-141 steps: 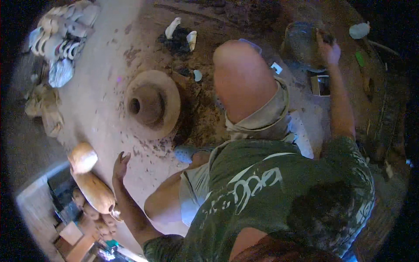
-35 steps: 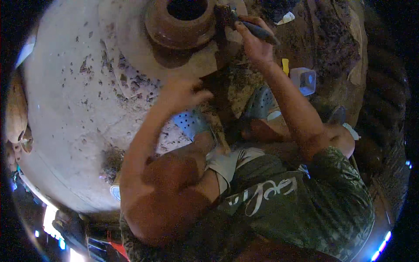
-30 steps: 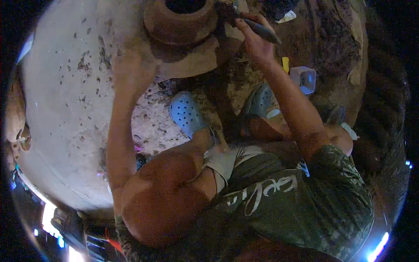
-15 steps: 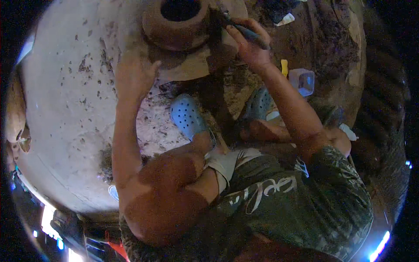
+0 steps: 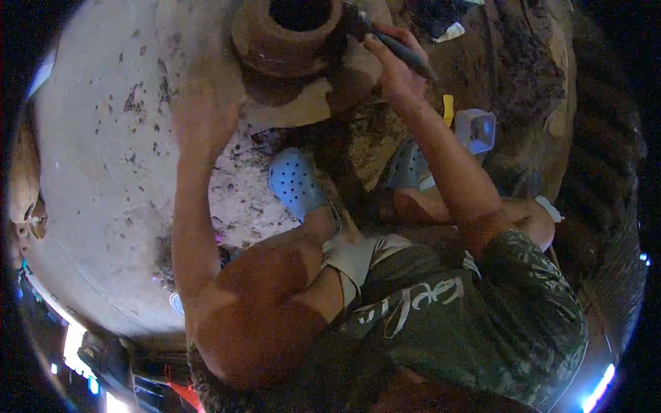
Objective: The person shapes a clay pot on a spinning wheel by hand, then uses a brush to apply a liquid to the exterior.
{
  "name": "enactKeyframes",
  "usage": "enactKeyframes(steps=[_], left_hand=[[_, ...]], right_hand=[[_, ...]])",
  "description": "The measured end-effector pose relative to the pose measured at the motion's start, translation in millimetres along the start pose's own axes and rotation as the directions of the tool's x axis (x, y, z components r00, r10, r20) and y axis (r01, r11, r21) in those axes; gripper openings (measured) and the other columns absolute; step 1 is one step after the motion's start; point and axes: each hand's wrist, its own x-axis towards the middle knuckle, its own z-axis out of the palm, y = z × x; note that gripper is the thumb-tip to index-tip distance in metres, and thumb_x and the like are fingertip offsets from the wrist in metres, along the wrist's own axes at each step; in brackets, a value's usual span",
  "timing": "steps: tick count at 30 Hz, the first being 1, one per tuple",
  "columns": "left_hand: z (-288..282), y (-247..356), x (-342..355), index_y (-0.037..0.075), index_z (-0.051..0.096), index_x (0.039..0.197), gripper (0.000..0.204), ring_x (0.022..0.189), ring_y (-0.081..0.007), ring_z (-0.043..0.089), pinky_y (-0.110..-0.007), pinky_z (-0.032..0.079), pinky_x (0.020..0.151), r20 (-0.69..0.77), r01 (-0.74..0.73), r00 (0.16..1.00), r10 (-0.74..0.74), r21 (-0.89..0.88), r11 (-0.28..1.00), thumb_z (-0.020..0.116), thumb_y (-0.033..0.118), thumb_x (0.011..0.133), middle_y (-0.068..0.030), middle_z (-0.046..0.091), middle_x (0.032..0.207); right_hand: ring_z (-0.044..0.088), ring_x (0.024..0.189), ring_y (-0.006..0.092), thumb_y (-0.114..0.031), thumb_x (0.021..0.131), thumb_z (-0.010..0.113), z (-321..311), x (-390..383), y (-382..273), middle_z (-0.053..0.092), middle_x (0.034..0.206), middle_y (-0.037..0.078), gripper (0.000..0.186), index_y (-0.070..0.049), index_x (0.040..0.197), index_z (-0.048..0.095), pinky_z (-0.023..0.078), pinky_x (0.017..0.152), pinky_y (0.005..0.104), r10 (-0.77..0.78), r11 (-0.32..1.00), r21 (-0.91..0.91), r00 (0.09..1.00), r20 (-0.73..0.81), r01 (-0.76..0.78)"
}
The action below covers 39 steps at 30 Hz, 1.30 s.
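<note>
At far centre, the right hand [image 5: 394,69] grips a trimming tool [image 5: 406,55] against the clay pot [image 5: 286,34]'s right side; the left hand [image 5: 206,113] lies spread on the wheel [image 5: 303,110].

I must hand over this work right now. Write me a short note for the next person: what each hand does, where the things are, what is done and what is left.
Left hand: open, flat against the rim of the clay wheel disc, holding nothing.
Right hand: closed on a dark trimming tool, its tip at the right side of the clay pot.
The pot stands upright on the disc, mouth open. A blue clog rests just below the disc; a small white cup sits to the right.
Done: the pot is shaped and clay scraps lie around it.
Left: the side is probably not yet fully trimmed; how much remains cannot be told.
</note>
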Motion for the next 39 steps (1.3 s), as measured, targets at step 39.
enactKeyframes(steps=[39], left_hand=[[55.8, 78.0, -28.8, 0.005, 0.069, 0.109, 0.055, 0.100, -0.0431, 0.065, -0.052, 0.051, 0.086, 0.196, -0.310, 0.869, 0.454, -0.499, 0.809, 0.067, 0.055, 0.085, -0.0233, 0.069, 0.106]], right_hand=[[0.063, 0.110, 0.0267, -0.013, 0.092, 0.072, -2.4, -4.7, 28.6, 0.061, 0.120, 0.014, 0.035, -0.002, 0.120, 0.055, 0.052, 0.098, 0.0429, 0.075, 0.982, 0.172, 0.996, 0.051, -0.083]])
